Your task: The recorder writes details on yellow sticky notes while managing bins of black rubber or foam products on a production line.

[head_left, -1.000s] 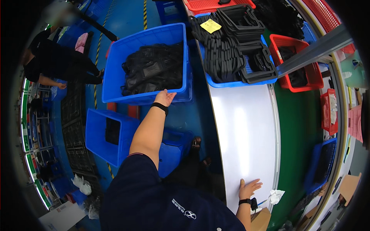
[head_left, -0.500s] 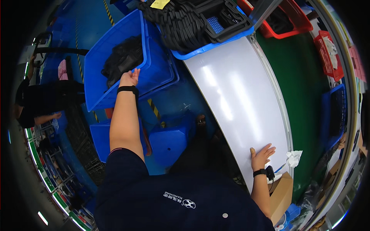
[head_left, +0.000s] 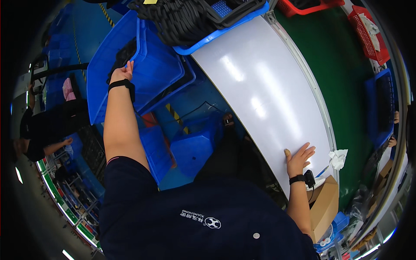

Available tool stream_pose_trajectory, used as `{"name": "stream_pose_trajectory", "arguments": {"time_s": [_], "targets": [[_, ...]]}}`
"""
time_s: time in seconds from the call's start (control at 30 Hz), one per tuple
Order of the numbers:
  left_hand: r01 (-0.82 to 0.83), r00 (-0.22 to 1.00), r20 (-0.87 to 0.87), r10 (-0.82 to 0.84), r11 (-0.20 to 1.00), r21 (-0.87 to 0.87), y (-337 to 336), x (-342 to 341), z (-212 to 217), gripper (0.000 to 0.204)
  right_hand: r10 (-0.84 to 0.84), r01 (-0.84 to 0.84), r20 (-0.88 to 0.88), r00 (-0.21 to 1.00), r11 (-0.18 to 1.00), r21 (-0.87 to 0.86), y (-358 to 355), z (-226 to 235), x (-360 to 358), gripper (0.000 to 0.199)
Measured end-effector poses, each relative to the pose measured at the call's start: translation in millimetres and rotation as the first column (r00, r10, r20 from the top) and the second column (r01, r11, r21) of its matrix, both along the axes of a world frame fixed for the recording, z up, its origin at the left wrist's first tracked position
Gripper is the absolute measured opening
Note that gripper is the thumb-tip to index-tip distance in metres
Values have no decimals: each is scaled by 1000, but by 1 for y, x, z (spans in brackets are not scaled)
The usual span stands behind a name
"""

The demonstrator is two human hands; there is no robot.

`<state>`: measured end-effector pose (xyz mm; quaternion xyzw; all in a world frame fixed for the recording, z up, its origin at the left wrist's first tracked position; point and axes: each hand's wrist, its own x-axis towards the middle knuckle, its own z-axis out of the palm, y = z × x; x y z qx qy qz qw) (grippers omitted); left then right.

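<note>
My left hand (head_left: 121, 73), on an outstretched arm, is closed on the rim of a large blue plastic bin (head_left: 158, 65). The bin is tilted, and dark black pieces (head_left: 126, 51) show inside it, partly hidden by its rim. Below it, the edge of another blue bin (head_left: 187, 80) is visible with something dark in it. My right hand (head_left: 299, 161) lies with spread fingers on the white tabletop (head_left: 260, 82), holding nothing.
Stacked black frames (head_left: 177, 21) fill a blue basket (head_left: 208, 39) on the table's far end. A cardboard box (head_left: 326, 208) and crumpled white paper (head_left: 338, 159) are near my right hand. A blue stool-like block (head_left: 193, 147) stands below; another person (head_left: 52, 125) is at left.
The blue bin has tipped further, showing more outer wall and less of its inside. My left hand has moved with its rim. My right hand stays on the tabletop; the whole view has shifted.
</note>
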<state>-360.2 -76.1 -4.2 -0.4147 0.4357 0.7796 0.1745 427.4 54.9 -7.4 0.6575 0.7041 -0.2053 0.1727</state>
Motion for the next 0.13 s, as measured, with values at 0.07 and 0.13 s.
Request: {"name": "stream_pose_trajectory", "arguments": {"time_s": [0.07,0.13], "targets": [[-23,1000,-4,23,999,-25,4,-2,5,33,0,0,4,1000,1000,-1,0,-1,0,108],[-18,1000,3,18,1000,-2,7,-4,12,36,2,-2,10,1000,1000,-2,-1,-2,1,108]]}}
